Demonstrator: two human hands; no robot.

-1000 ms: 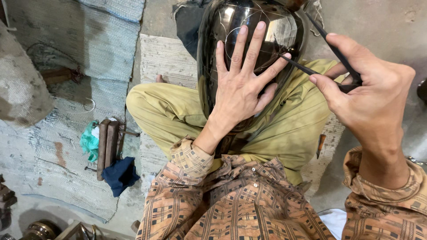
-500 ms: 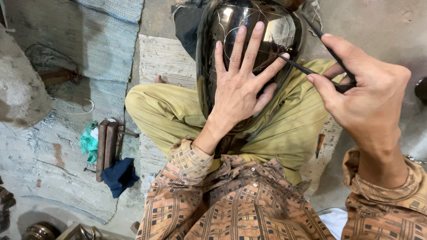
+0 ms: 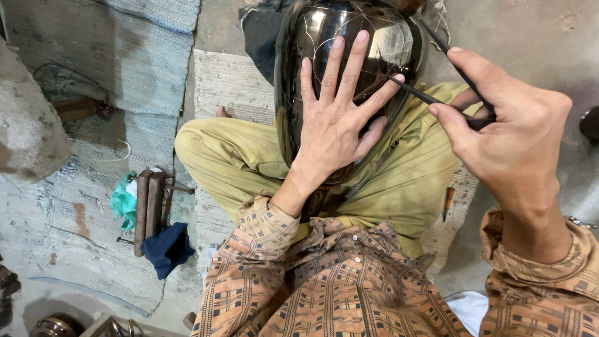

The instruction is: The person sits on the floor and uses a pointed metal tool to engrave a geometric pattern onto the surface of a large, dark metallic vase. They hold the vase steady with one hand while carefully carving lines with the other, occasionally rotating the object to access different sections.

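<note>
One left hand [image 3: 334, 128], fingers spread, steadies one dark vessel [image 3: 306, 37]; right hand [image 3: 508, 134] pinches one scriber [image 3: 424, 97].

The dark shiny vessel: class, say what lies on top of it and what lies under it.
On top of the dark shiny vessel, the left hand lies flat, fingers spread, covering part of its scratched lines. Under it are the olive trouser legs; its base is hidden by the hand and forearm.

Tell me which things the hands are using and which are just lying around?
In use:
- left hand pressed flat on the shiny black vessel
- right hand pinching a thin dark tool, tip on the vessel

Lying about:
- wooden-handled tools
- green cloth
- dark blue cloth
- small tool on the mat
</note>
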